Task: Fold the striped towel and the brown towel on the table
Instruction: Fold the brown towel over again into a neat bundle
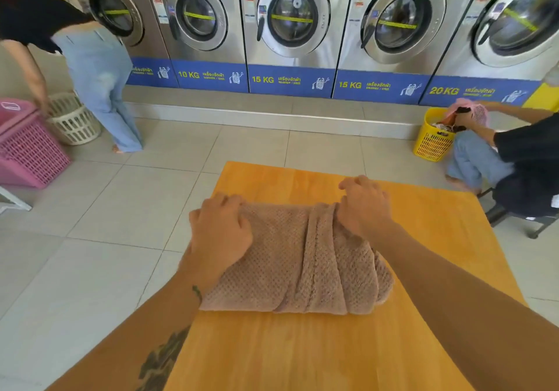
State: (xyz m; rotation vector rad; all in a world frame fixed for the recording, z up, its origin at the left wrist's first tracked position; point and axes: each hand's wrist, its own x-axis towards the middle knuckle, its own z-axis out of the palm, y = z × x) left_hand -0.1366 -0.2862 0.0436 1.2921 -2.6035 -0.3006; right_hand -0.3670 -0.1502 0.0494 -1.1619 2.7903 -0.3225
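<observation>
A brown towel [298, 257] with a waffle weave lies bunched in a thick, partly folded bundle on the orange wooden bench [317, 354], toward its far half, with long ridges of cloth running from the far edge to the near edge on its right part. The left hand [222, 233] lies on the towel's far left corner, its fingers [225, 201] curled down over the far edge and pressed into the cloth, closed on that corner. The right hand [364, 206] sits at the far right corner, its fingers [354, 183] bent and drawn together, gripping a gathered fold of the towel just beneath the palm. Most of the towel spreads nearer to the viewer than both sets of fingers, between the two forearms; the left forearm bears a dark tattoo [163, 360]. The bench surface beyond the fingers is bare wood. No striped towel shows in this view. Past the bench lies a pale tiled floor [121, 203], and well beyond the fingers stands a row of steel washing machines [290, 21]. Far to the left of the left fingers are a pink laundry basket [30, 154] and a white basket [72, 121], beside a bending person in light jeans [99, 88]. Far to the right, a seated person [520, 160] reaches into a yellow basket [432, 142].
</observation>
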